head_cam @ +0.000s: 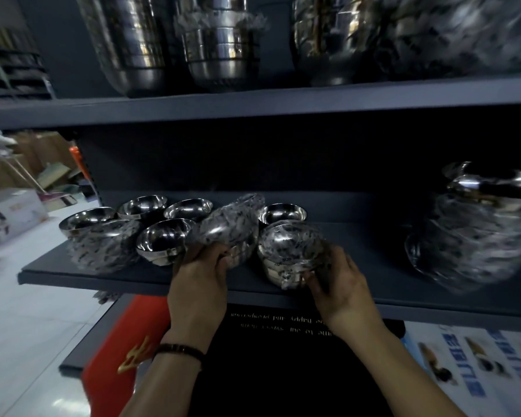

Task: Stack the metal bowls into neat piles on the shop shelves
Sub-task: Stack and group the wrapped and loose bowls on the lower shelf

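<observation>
From the head camera, the middle shelf (127,279) carries the metal bowls. The left hand (199,275) grips a tilted wrapped stack (229,233) of bowls, its fingers curled under the lower end of the speckled plastic wrap. Just beside it, the right hand (340,284) holds an upright wrapped stack (286,251) near the shelf's front edge, its fingers curled round the base. Five loose bowls (163,239) stand open side up to the left of and behind the two stacks, and a third wrapped pile (103,251) sits at the shelf's left end. Well apart to the right lies a larger wrapped bundle (475,233). Tall bowl stacks (220,46) stand on the upper shelf (253,106). A dark bracelet (179,350) circles the left wrist. Below the shelf, a black box (283,371) bears pale upside-down lettering, too blurred to read. A red pack (118,332) shows a gold character.
</observation>
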`<state>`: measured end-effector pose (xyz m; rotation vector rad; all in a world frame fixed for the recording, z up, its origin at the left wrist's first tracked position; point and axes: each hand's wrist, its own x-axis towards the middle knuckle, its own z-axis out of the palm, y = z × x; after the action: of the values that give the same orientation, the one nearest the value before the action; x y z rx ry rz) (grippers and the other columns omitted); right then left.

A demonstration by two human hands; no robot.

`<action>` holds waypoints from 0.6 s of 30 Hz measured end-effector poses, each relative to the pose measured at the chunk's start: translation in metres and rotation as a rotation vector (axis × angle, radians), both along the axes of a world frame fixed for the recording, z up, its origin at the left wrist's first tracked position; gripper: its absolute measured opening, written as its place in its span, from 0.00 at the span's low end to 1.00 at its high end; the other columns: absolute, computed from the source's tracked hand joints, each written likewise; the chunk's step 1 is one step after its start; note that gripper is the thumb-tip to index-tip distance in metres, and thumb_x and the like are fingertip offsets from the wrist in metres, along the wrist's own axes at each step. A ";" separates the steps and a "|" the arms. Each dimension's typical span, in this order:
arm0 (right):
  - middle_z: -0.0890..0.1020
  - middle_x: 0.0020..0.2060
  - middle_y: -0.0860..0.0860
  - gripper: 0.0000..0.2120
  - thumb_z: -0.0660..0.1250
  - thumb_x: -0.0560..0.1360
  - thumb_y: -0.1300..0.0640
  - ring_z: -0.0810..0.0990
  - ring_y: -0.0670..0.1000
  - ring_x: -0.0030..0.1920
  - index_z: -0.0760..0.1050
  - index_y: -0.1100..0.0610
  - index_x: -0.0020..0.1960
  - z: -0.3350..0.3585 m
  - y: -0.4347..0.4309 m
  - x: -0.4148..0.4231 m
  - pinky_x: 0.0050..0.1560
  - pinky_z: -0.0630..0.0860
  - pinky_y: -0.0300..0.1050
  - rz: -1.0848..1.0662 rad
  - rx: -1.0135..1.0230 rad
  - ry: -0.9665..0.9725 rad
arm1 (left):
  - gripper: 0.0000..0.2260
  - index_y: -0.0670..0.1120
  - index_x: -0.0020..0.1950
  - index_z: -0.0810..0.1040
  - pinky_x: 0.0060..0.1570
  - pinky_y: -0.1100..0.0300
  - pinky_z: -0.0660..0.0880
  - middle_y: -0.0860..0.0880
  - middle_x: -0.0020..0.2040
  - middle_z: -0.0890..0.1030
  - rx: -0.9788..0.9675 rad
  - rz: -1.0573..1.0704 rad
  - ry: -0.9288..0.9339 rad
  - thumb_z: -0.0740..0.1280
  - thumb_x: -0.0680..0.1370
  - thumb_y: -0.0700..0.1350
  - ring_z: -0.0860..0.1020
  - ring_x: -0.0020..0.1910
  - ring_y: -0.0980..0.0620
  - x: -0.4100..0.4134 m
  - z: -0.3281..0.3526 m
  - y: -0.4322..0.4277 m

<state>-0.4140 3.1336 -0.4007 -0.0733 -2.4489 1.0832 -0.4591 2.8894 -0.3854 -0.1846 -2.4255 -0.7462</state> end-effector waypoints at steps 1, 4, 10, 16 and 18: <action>0.78 0.62 0.47 0.25 0.74 0.78 0.54 0.77 0.46 0.60 0.69 0.48 0.71 -0.001 0.002 0.001 0.58 0.68 0.35 -0.004 -0.025 0.002 | 0.08 0.54 0.60 0.82 0.53 0.50 0.79 0.48 0.62 0.81 0.009 -0.008 0.031 0.71 0.82 0.45 0.80 0.57 0.41 0.001 0.006 0.004; 0.78 0.62 0.43 0.27 0.75 0.78 0.55 0.76 0.43 0.60 0.68 0.47 0.72 0.000 0.005 0.006 0.60 0.70 0.34 -0.007 -0.097 -0.008 | 0.05 0.57 0.58 0.80 0.48 0.54 0.74 0.52 0.62 0.79 0.016 -0.066 0.088 0.68 0.84 0.48 0.79 0.56 0.44 0.005 0.023 0.018; 0.78 0.65 0.46 0.28 0.73 0.79 0.53 0.78 0.50 0.65 0.65 0.49 0.75 -0.002 0.009 0.011 0.61 0.71 0.38 0.009 -0.092 -0.029 | 0.04 0.59 0.53 0.79 0.50 0.55 0.76 0.59 0.57 0.76 0.004 -0.228 0.099 0.66 0.84 0.50 0.78 0.54 0.52 0.015 0.046 0.055; 0.73 0.71 0.48 0.37 0.72 0.80 0.52 0.75 0.50 0.69 0.55 0.47 0.81 -0.001 0.016 0.014 0.64 0.71 0.39 0.024 -0.161 -0.064 | 0.06 0.60 0.51 0.76 0.48 0.52 0.80 0.60 0.51 0.73 -0.011 -0.333 0.018 0.67 0.84 0.47 0.77 0.49 0.57 0.020 0.033 0.083; 0.71 0.75 0.50 0.39 0.72 0.80 0.51 0.74 0.51 0.72 0.53 0.47 0.82 -0.001 0.018 0.016 0.67 0.71 0.42 0.028 -0.160 -0.050 | 0.05 0.60 0.51 0.76 0.50 0.50 0.80 0.60 0.51 0.74 -0.025 -0.324 -0.012 0.67 0.84 0.49 0.77 0.53 0.53 0.016 0.028 0.085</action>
<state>-0.3981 3.1512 -0.4022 -0.1185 -2.4096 1.3028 -0.4427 2.9740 -0.3572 -0.5946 -2.4461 -0.8580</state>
